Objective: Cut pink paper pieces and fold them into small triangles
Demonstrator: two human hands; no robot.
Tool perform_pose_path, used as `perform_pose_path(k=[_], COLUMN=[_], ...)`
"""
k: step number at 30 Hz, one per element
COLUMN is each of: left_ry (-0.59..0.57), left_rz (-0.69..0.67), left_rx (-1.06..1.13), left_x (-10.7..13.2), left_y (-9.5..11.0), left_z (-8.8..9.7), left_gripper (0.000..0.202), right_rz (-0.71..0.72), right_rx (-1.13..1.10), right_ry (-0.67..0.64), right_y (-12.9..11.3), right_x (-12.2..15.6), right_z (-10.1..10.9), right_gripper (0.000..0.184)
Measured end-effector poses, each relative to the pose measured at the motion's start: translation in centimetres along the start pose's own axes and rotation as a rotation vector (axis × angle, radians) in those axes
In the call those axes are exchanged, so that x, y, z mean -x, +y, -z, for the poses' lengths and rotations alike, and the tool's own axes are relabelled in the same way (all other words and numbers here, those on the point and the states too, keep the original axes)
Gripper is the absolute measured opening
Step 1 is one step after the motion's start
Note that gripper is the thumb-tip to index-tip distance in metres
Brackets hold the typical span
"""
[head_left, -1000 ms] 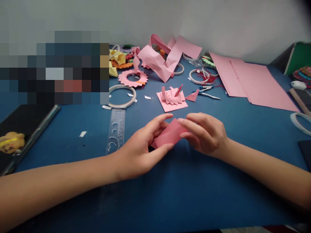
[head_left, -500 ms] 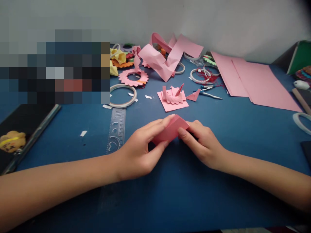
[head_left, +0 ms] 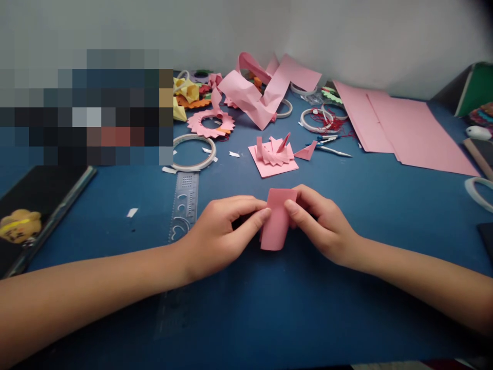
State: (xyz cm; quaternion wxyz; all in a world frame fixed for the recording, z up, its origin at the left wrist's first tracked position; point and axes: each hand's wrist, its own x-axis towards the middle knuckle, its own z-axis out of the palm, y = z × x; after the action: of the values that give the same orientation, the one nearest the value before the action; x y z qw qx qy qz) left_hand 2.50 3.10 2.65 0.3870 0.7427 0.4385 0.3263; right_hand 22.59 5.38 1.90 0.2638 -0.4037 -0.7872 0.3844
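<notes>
A small folded pink paper piece [head_left: 275,221] stands nearly upright just above the blue table [head_left: 292,303], held between both hands. My left hand [head_left: 221,231] pinches its left edge with thumb and curled fingers. On the right edge my right hand [head_left: 321,223] pinches with thumb and forefinger. Behind the hands lies a pink paper square carrying several folded pink pieces [head_left: 274,152], with a loose pink triangle [head_left: 306,151] beside it.
A clear ruler [head_left: 184,203] lies left of my left hand, with a tape ring [head_left: 193,152] and a pink paper wreath [head_left: 210,123] behind it. Pink sheets [head_left: 408,131] lie at the right, crumpled pink paper [head_left: 262,90] at the back. Scissors [head_left: 331,146] rest mid-right.
The pink piece has turned from lying slanted across the hands to standing nearly upright. Both hands have shifted their pinch to its side edges and drawn slightly closer to me.
</notes>
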Motion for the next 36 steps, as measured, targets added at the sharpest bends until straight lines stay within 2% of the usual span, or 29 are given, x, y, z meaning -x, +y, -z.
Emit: perform_pose_path(k=[7,14,16,18,19,21,25,30,34,36], left_ry=[-0.003,0.020,0.029,0.029,0.019,-0.029,-0.111,-0.094,-0.101,-0.070], left_rz=[0.029,0.069,0.090,0.126,0.147,0.185,0.154,0.119,0.055,-0.023], left_rx=[0.039,0.012,-0.010,-0.027,-0.033,-0.065,-0.296,-0.626,-0.748,-0.836], left_x=[-0.1,0.0,0.0,-0.1,-0.2,-0.3,-0.3,-0.1,0.3,0.9], left_y=[0.1,0.1,0.2,0.3,0.3,0.5,0.7,0.5,0.2,0.2], left_z=[-0.1,-0.2,-0.1,0.1,0.2,0.5,0.9,0.8,0.8,0.7], left_gripper=[0.017,0.015,0.018,0.022,0.024,0.028,0.031,0.025,0.017,0.014], right_rz=[0.020,0.015,0.109,0.262,0.346,0.482,0.558,0.545,0.538,0.543], right_rx=[-0.155,-0.186,-0.075,0.133,0.249,0.450,0.602,0.604,0.590,0.581], right_ry=[-0.049,-0.051,0.062,0.173,0.185,0.123,0.036,-0.005,-0.030,-0.033], right_y=[0.0,0.3,0.5,0.7,0.7,0.7,0.7,0.8,0.7,0.7], right_x=[0.2,0.1,0.2,0.3,0.3,0.4,0.4,0.3,0.2,0.2], right_z=[0.1,-0.4,-0.5,-0.6,-0.6,-0.5,-0.5,-0.5,-0.5,-0.5], right_gripper=[0.023,0.018,0.036,0.052,0.055,0.053,0.057,0.064,0.061,0.061])
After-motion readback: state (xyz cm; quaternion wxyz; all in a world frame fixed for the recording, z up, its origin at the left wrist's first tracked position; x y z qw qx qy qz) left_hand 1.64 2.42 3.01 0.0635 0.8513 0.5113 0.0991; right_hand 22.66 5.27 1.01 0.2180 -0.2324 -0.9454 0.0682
